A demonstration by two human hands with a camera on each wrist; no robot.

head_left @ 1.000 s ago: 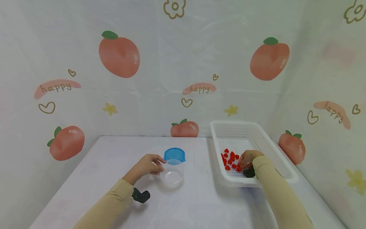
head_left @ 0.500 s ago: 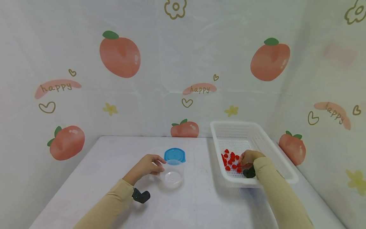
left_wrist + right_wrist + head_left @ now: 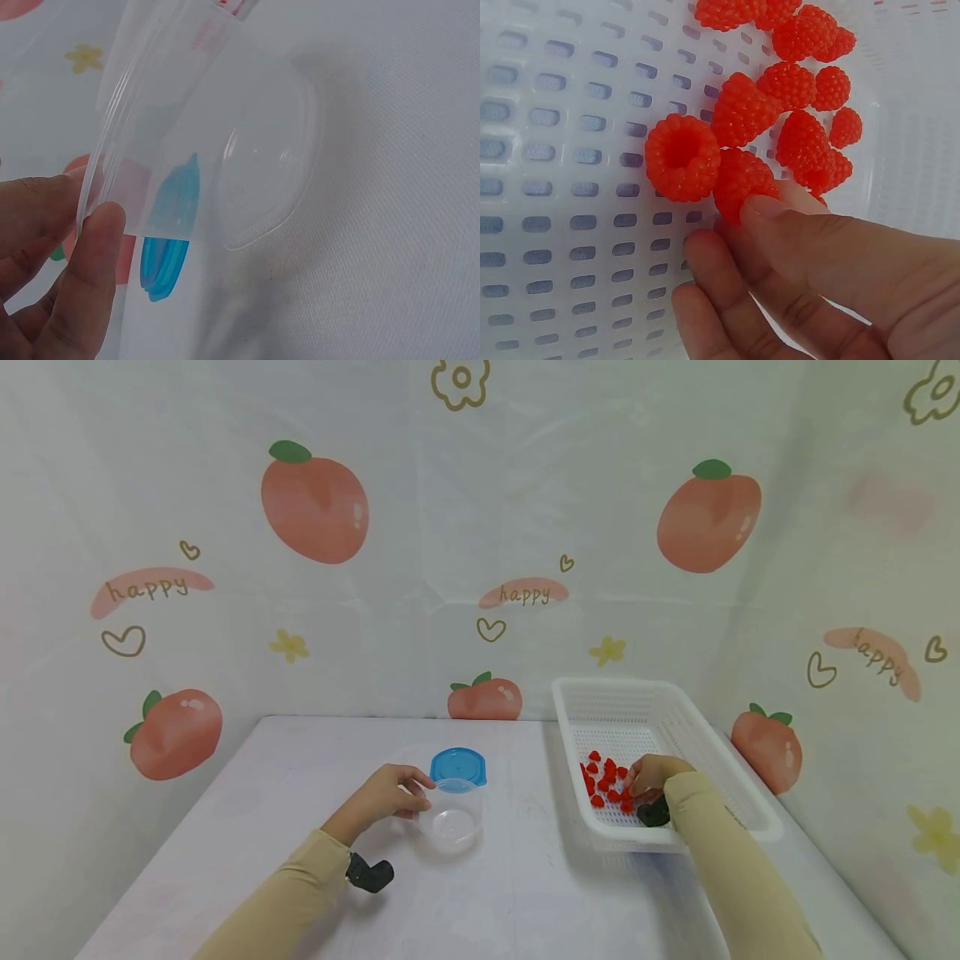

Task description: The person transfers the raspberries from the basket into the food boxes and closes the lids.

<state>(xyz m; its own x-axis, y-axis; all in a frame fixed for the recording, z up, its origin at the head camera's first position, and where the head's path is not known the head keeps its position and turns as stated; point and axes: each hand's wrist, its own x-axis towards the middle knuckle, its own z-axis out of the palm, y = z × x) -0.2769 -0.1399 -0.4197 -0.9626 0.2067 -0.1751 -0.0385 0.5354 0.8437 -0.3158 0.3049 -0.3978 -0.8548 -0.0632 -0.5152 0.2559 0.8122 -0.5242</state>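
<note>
In the white basket (image 3: 615, 832), a red raspberry (image 3: 741, 178) is pinched by the curled right hand (image 3: 651, 776); picking it up seems the step in hand. The clear tub (image 3: 453, 823) is held at its rim by the left hand (image 3: 392, 791). A gentle lift, clear of the neighbouring raspberry (image 3: 661, 169), seems called for.

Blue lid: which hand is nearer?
Left. The left hand, pinching the clear tub, is just left of the lid; the right hand is far to its right, in the basket.
</note>
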